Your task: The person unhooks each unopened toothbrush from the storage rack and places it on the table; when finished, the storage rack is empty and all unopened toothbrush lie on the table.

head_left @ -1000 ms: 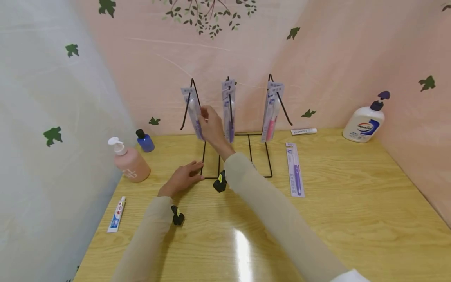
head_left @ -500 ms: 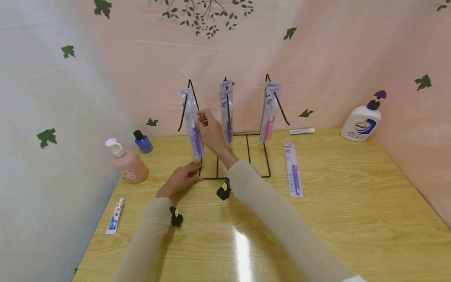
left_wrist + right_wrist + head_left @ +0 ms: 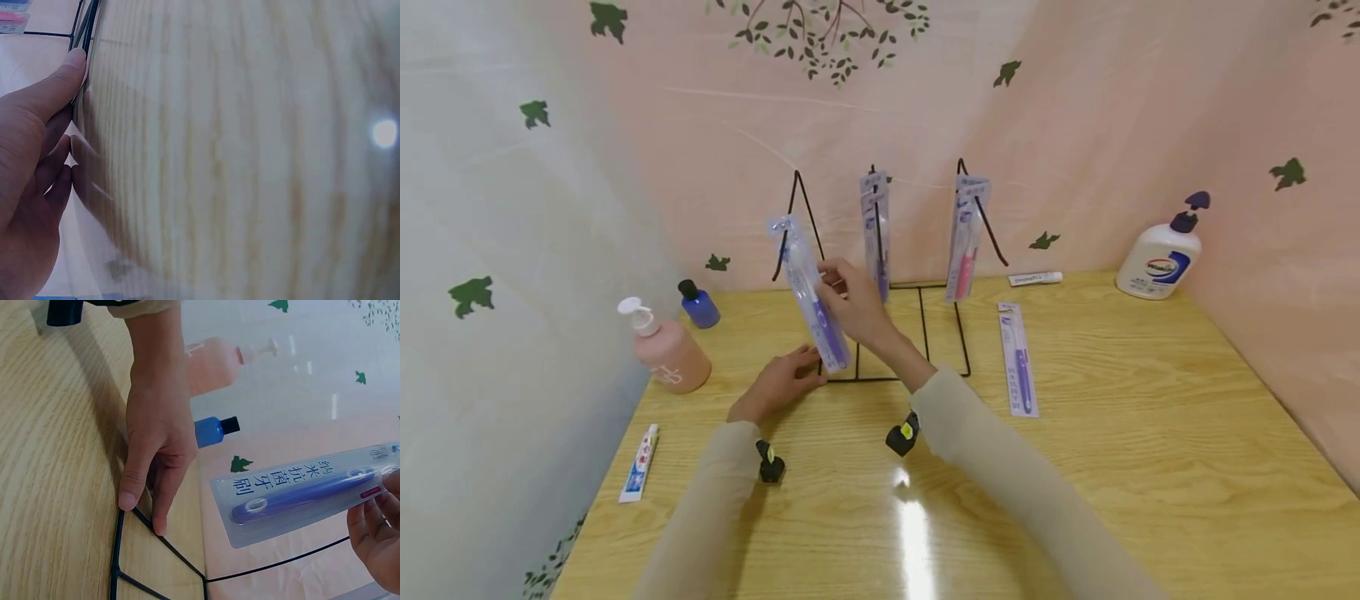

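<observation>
My right hand (image 3: 859,307) pinches the edge of a packaged purple toothbrush (image 3: 820,307) between thumb and fingers. The pack slants, its top beside the left hook (image 3: 781,254) of a black wire rack (image 3: 874,380); whether its hole is still on the hook I cannot tell. In the right wrist view, purple handle and printed card (image 3: 300,494) show plainly. My left hand (image 3: 778,383) rests at the rack's front left corner, thumb and fingers touching the base wires. Packaged toothbrushes hang on the middle hook (image 3: 874,225) and right hook, the front right one pink (image 3: 964,271).
Another packaged purple toothbrush (image 3: 1018,360) lies right of the rack, with a white tube (image 3: 1036,278) behind it. A white pump bottle (image 3: 1157,262) stands at far right. On the left are a pink pump bottle (image 3: 672,354), a blue bottle (image 3: 702,308) and a toothpaste tube (image 3: 639,467).
My right hand has drawn the toothbrush pack forward and down along the left hook, and the pack now tilts more. My left hand stays at the rack's corner.
</observation>
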{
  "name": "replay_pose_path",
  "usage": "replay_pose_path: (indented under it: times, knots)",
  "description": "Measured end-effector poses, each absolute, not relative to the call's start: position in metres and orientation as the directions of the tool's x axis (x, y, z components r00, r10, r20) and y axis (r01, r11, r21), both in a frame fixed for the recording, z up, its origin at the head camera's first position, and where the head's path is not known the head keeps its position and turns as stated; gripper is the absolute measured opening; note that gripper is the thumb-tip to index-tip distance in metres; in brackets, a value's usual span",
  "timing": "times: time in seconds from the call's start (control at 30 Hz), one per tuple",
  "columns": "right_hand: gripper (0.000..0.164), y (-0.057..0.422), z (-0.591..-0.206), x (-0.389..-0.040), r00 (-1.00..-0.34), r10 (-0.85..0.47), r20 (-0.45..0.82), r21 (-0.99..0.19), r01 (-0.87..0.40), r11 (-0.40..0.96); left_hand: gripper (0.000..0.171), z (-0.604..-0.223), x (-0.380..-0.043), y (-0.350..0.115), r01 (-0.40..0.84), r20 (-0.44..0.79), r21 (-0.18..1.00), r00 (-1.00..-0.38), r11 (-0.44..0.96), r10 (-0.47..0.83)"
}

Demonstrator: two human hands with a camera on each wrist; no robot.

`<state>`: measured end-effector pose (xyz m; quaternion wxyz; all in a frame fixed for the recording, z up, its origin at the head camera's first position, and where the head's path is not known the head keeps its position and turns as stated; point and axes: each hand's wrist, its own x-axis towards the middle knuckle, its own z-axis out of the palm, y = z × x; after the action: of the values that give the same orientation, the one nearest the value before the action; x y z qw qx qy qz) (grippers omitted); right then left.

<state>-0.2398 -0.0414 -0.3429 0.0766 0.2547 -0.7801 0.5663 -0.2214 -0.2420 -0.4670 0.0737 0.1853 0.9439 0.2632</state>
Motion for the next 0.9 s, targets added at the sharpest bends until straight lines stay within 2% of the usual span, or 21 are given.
replay_pose_path:
  times: [0.43,0.63,0.9]
  knots:
    - [0.03,-0.016,-0.339,-0.2,-0.831,-0.452,0.325,-0.861,-0.457,0.221,0.051,-0.468,-0.219,-0.242,0.357,0.016,0.54,-0.91,0.762,0.415]
    - [0.028,-0.009,-0.335,-0.189,-0.822,-0.48,0.307,-0.862,-0.454,0.225,0.046,-0.468,-0.22,-0.241,0.326,-0.013,0.549,-0.917,0.77,0.398]
    - [0.029,-0.003,-0.331,-0.179,-0.796,-0.502,0.339,-0.851,-0.486,0.196,0.041,-0.471,-0.222,-0.241,0.314,-0.024,0.556,-0.92,0.77,0.392]
